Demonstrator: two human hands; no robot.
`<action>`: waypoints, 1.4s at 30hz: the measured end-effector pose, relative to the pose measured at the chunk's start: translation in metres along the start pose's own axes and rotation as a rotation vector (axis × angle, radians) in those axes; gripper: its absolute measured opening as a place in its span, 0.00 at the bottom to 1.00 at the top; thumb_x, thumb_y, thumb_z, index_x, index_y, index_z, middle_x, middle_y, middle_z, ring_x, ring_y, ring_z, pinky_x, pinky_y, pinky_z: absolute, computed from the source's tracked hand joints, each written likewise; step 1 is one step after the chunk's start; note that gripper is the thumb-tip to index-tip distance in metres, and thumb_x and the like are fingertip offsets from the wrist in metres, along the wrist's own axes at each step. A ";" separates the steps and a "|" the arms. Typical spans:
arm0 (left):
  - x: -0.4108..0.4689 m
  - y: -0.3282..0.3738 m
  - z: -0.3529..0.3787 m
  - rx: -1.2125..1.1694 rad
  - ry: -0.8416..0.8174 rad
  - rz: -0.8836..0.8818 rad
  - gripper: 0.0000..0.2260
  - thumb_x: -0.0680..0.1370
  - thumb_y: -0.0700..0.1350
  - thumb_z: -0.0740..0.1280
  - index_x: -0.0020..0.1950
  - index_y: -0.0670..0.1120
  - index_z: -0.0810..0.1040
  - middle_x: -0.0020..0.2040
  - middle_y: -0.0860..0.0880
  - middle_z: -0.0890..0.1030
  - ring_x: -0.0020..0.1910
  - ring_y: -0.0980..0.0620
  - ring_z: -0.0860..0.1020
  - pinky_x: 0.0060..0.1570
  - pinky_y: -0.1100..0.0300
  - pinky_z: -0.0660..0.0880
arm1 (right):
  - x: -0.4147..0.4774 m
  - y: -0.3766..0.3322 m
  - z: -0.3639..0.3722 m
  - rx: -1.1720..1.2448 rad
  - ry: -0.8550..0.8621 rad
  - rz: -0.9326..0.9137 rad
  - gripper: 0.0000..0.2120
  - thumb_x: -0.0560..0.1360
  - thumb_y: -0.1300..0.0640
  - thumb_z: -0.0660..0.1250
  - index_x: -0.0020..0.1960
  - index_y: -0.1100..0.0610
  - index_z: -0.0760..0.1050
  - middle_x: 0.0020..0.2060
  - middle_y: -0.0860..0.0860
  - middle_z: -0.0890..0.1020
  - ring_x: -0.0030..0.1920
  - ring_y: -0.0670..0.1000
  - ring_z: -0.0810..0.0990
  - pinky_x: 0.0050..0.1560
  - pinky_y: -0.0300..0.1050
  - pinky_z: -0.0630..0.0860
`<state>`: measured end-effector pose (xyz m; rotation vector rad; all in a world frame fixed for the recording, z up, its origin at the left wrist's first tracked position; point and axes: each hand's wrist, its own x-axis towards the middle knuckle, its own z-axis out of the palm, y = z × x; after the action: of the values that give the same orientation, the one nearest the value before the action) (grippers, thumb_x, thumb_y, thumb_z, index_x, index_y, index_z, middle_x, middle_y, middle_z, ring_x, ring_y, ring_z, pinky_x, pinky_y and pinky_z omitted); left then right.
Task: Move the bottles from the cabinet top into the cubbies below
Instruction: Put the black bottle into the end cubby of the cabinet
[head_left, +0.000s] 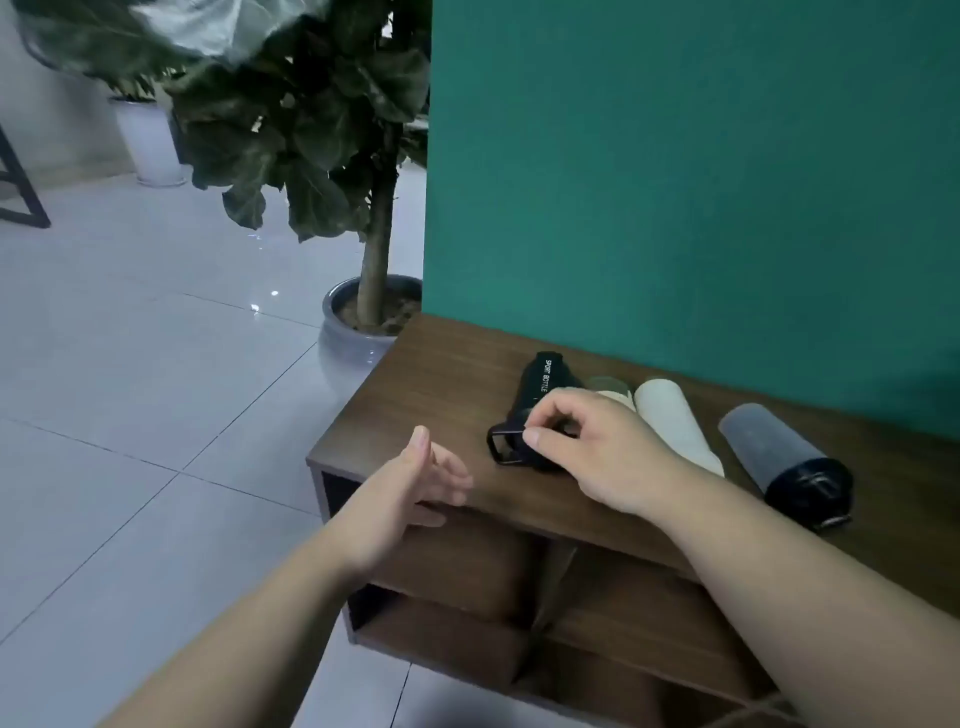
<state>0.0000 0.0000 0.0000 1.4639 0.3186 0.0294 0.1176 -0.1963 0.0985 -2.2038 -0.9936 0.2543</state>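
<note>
right hand (592, 441) pinching black bottle (543, 389), near cabinet (415, 395) edge

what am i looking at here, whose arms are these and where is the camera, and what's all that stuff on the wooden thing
There is no machine here. One picture, taken by a wide-angle camera worn on a person's head, looks forward and down, so the two bare arms are that person's own.

The wooden thing is a dark brown wooden cabinet against a teal wall, with open cubbies underneath. Bottles lie on their sides on top: a black bottle printed "SPORT BOTTLE", a cream cylindrical bottle, another pale one mostly hidden behind the hand, and a frosted grey bottle with a black cap.

The right hand is pinching the black bottle's cap end near its carry loop; the bottle is not yet lifted. The left hand hovers open and empty by the cabinet's front edge. A potted plant stands to the left.
</note>
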 end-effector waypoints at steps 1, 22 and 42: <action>-0.013 -0.003 0.004 -0.013 0.017 -0.017 0.35 0.60 0.86 0.56 0.39 0.58 0.84 0.50 0.50 0.89 0.49 0.51 0.84 0.51 0.49 0.76 | -0.009 -0.003 0.001 -0.110 -0.008 -0.038 0.03 0.75 0.49 0.70 0.46 0.48 0.79 0.40 0.40 0.79 0.37 0.37 0.77 0.35 0.31 0.68; -0.050 -0.126 -0.009 -0.313 0.382 -0.141 0.28 0.86 0.60 0.50 0.55 0.41 0.81 0.51 0.40 0.86 0.50 0.42 0.83 0.49 0.52 0.76 | 0.044 0.043 0.066 -1.136 -0.063 -0.049 0.38 0.71 0.57 0.70 0.77 0.50 0.58 0.77 0.59 0.60 0.76 0.62 0.59 0.68 0.58 0.69; -0.078 -0.134 -0.025 -0.447 0.428 -0.216 0.33 0.81 0.71 0.52 0.68 0.47 0.80 0.60 0.38 0.84 0.43 0.43 0.85 0.40 0.53 0.81 | -0.073 -0.094 0.120 -0.235 -0.044 -0.225 0.29 0.64 0.42 0.68 0.64 0.35 0.67 0.55 0.39 0.76 0.56 0.43 0.75 0.53 0.45 0.76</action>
<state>-0.1036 -0.0081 -0.1179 0.9635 0.7664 0.2273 -0.0387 -0.1433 0.0654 -2.2754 -1.3428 0.0864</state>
